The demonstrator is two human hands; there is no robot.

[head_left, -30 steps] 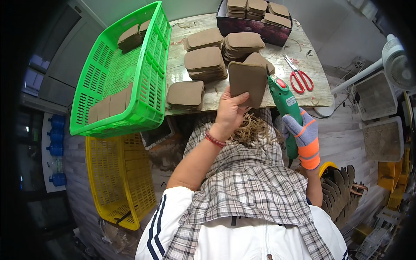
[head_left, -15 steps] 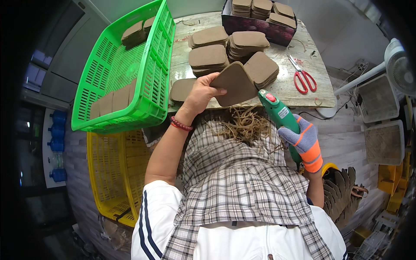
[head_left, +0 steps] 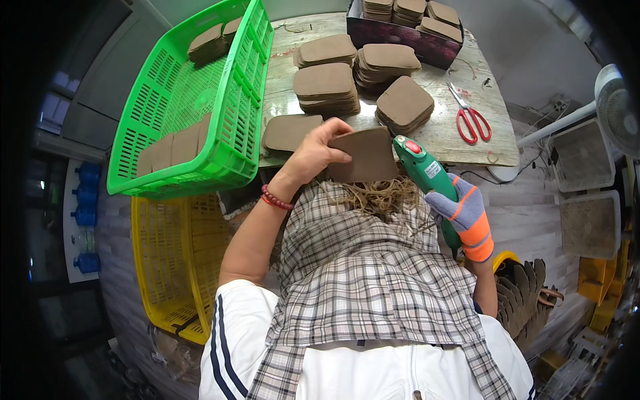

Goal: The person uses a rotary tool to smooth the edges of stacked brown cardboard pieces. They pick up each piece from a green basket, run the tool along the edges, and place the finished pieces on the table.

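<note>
A flat brown pad with rounded corners (head_left: 363,159) is pinched at its left edge between the thumb and fingers of my bare left hand (head_left: 317,155). My right hand (head_left: 460,208), in a grey and orange glove, grips a green handheld electric tool (head_left: 428,172) with a red button. The tool's narrow tip lies at the pad's upper right corner; whether they touch I cannot tell. Below the pad, a heap of thin brown trimmings (head_left: 381,199) rests on my checked apron (head_left: 360,267). Another brown pad or low stack (head_left: 290,133) lies on the table beyond my left hand.
Several stacks of brown pads (head_left: 325,83) stand on the table (head_left: 280,80). Red-handled scissors (head_left: 472,120) lie at the right. A dark box (head_left: 400,41) of pads is at the back, a green basket (head_left: 230,133) at the left. A yellow crate (head_left: 160,267) sits below.
My left hand has lowered the pad and tilted it, so its upper edge now lies near the tool's tip. My right hand has barely moved and keeps hold of the green tool.
</note>
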